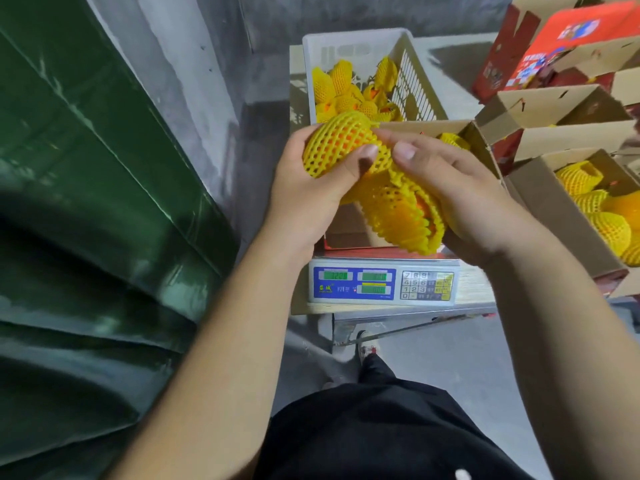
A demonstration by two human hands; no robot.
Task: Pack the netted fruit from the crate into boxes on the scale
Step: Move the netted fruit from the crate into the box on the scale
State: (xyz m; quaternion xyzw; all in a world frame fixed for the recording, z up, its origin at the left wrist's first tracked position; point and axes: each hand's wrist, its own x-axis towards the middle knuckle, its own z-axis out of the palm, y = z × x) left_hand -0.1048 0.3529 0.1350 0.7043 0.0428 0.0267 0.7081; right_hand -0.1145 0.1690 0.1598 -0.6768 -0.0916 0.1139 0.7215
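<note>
Head view looks down over a green tarpaulin (86, 202) that fills the left side, the largest thing in sight, with a grey concrete floor (450, 358) beyond it. On the right stand open cardboard boxes (540, 109) with red printed sides, stacked and crowded together; the nearest side box (554, 216) holds several fruits in yellow foam netting (595, 216). At the middle, a wooden worktop (474, 289) carries a white plastic crate (408, 57) with slotted walls, set at the far end and partly filled with netted fruit (346, 91) heaped toward its near half. Just in front of the crate an open cardboard box (481, 147) sits on the scale (381, 282), and one netted fruit (453, 140) shows at its far right corner; the rest of its inside is hidden by the hands. The scale's front panel has green displays and a keypad; the digits are too blurred to read. Above this box both hands meet. The left hand (311, 188) has its grip curled round a netted fruit (343, 143), thumb pressed on the mesh. The right hand (460, 195) has its grip closed on a second netted fruit (401, 216), fingers pinching the loose top of the netting, orange skin showing through the folds.
</note>
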